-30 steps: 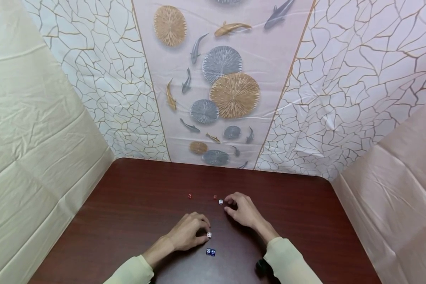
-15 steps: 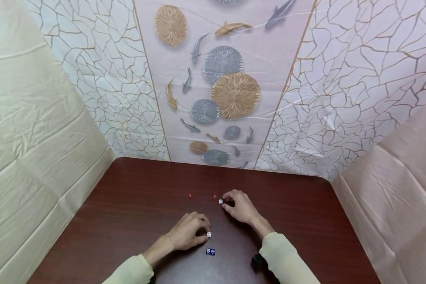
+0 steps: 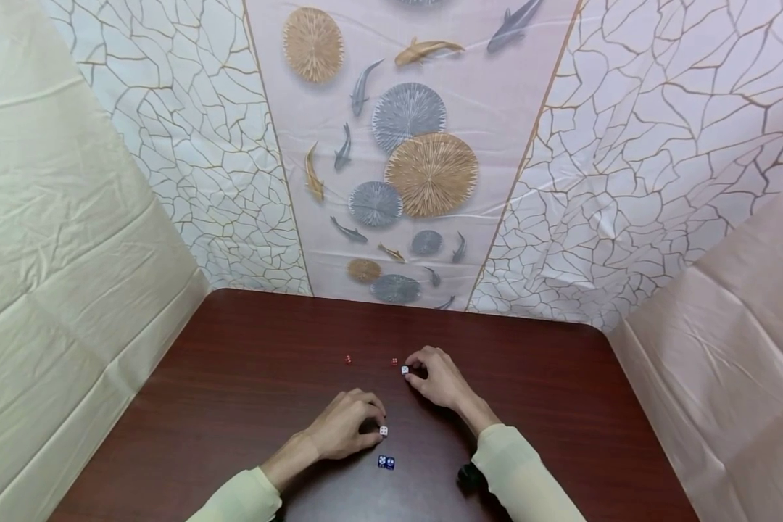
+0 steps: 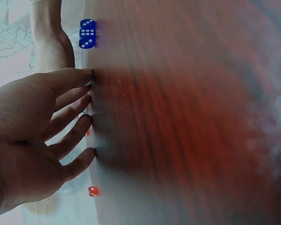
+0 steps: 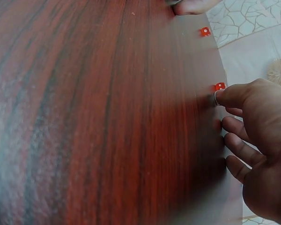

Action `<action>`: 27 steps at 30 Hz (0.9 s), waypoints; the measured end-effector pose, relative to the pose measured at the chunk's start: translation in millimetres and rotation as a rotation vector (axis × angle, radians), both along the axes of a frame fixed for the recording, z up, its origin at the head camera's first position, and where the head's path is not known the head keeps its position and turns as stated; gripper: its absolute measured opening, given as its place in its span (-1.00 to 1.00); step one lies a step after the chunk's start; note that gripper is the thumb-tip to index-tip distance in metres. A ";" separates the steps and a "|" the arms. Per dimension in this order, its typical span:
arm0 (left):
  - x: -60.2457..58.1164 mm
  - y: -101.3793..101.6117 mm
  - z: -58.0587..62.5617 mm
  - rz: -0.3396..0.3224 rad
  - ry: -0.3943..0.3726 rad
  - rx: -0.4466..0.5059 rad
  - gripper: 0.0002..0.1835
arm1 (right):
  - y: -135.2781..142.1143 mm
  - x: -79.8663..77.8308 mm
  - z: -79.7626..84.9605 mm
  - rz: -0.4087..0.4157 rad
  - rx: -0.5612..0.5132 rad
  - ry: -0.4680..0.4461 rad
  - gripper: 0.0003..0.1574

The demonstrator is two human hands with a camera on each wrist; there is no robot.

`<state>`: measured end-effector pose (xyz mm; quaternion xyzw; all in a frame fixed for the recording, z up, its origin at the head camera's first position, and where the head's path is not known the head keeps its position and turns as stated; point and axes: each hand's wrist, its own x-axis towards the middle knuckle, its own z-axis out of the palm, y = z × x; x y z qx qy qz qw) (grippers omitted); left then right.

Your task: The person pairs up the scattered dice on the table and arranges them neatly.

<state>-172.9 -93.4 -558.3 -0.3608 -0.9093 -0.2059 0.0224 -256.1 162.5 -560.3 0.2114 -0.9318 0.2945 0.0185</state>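
Observation:
My left hand [image 3: 344,426] rests low over the table, its thumb and index finger on either side of a white die [image 3: 383,431]. In the left wrist view its fingertips touch the tabletop, and the fingers hide that die. Farther forward and to the right, my right hand [image 3: 438,378] pinches a second white die [image 3: 404,370] between thumb and index finger. Only a pale edge of it shows past the thumb in the right wrist view. A red die [image 3: 394,361] lies just left of it.
Another red die [image 3: 349,359] lies farther left on the dark reddish-brown table [image 3: 267,348]. Two blue dice [image 3: 386,462] sit side by side nearer the front. A black object [image 3: 470,478] is by the right sleeve. Patterned cloth [image 3: 391,181] hangs behind the table.
My right hand has moved a little left, and its thumb and index finger have come round the white die. The left hand and the other dice look unmoved.

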 end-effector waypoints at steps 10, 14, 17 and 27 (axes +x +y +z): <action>1.8 -0.4 2.1 0.004 -0.024 -0.004 -0.91 | -1.9 1.4 -2.3 -0.015 -0.003 0.012 -0.86; 1.7 -0.4 2.5 0.002 -0.023 -0.001 -0.91 | -1.8 1.1 -3.4 -0.015 0.001 0.029 -0.88; 1.6 -0.4 2.6 0.000 -0.025 0.000 -0.92 | -1.8 1.1 -3.9 -0.015 -0.002 0.036 -0.89; 1.5 -0.6 2.6 -0.002 -0.021 0.001 -0.92 | -1.6 2.1 -3.7 -0.015 -0.014 0.037 -0.89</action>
